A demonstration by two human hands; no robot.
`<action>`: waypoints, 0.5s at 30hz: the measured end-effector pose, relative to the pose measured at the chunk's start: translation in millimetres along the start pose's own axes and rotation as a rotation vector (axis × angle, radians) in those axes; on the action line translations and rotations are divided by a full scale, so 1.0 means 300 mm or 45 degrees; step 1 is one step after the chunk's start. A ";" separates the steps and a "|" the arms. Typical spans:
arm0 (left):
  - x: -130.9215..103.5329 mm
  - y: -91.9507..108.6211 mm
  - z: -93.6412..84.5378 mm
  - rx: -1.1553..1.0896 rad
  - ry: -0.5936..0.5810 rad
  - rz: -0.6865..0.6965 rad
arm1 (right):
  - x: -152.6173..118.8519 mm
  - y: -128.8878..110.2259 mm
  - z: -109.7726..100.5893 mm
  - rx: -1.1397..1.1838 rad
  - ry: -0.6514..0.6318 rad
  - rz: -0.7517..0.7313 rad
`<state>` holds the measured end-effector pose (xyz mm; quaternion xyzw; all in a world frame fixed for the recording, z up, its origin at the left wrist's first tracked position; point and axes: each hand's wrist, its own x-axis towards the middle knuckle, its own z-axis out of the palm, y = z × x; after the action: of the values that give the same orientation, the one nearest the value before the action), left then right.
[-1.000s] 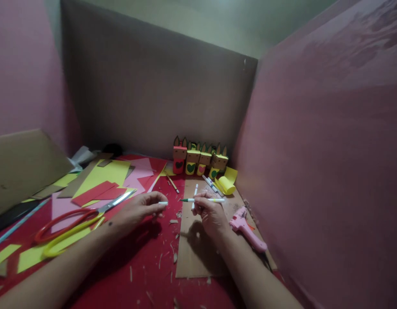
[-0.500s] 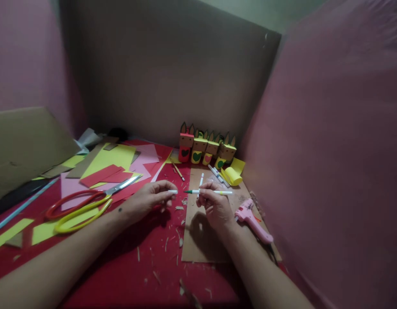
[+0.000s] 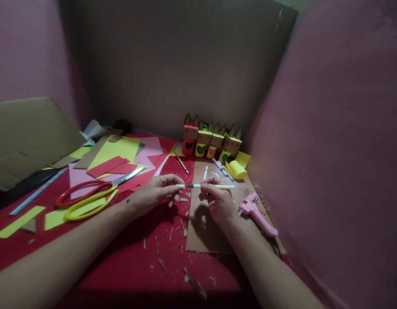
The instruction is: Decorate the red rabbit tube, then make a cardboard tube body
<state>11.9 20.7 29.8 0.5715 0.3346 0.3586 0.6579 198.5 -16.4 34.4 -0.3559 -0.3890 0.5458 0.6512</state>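
Between finger and thumb, my right hand [image 3: 217, 199] pinches a white marker [image 3: 224, 187] with a green tip and a yellow band, held level over a cardboard sheet [image 3: 198, 240]. Facing it, my left hand [image 3: 162, 189] pinches a small white cap [image 3: 180, 186]. The green tip meets the cap's open end, and part of the green still shows. Another white marker [image 3: 206, 172] lies on the cardboard just beyond my right hand. Scissors [image 3: 113, 189] with red and yellow handles rest to the left of my left hand.
Several paper animal figures [image 3: 191, 139] stand at the back. A pink glue gun [image 3: 258, 216] lies right, near a curled yellow strip [image 3: 238, 168]. A pencil [image 3: 181, 163], coloured paper [image 3: 116, 152] and a striped straw [image 3: 39, 191] lie left. Scraps litter the red cloth [image 3: 137, 266].
The gap between the cap and the green marker tip has closed, and the two now meet. The whole view has shifted slightly.
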 end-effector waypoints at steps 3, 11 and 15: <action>-0.001 0.000 0.001 -0.003 -0.024 0.003 | 0.000 0.004 -0.001 -0.006 -0.002 -0.001; -0.017 0.036 0.018 0.049 0.008 -0.017 | 0.006 0.003 -0.007 0.019 0.000 -0.015; -0.022 0.040 0.026 0.003 0.080 -0.017 | 0.012 -0.003 -0.006 0.069 0.015 -0.031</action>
<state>14.0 12.2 43.0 0.5586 0.3591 0.3716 0.6488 200.7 -13.1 34.9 -0.3367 -0.3745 0.5459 0.6696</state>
